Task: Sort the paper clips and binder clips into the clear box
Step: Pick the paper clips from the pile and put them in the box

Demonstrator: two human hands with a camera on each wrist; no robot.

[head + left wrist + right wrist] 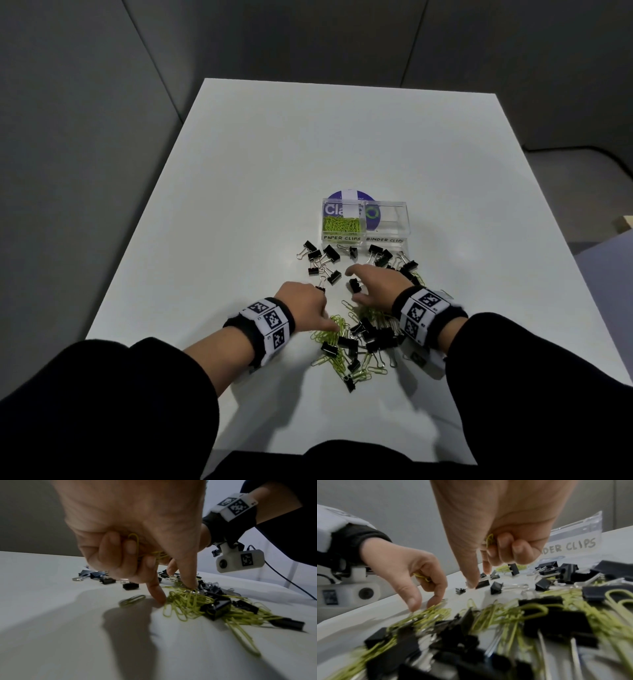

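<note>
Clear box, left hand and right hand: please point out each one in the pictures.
clear box (387,240), head view, on its front wall.
left hand (303,301), head view, on its back.
right hand (378,282), head view, on its back.

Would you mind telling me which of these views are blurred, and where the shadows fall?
Head view: mostly sharp. Left wrist view: the left hand casts a dark shadow on the table. Right wrist view: the nearest binder clips are smeared out of focus.

Both hands, left (306,301) and right (375,286), reach down, outer fingers curled.
</note>
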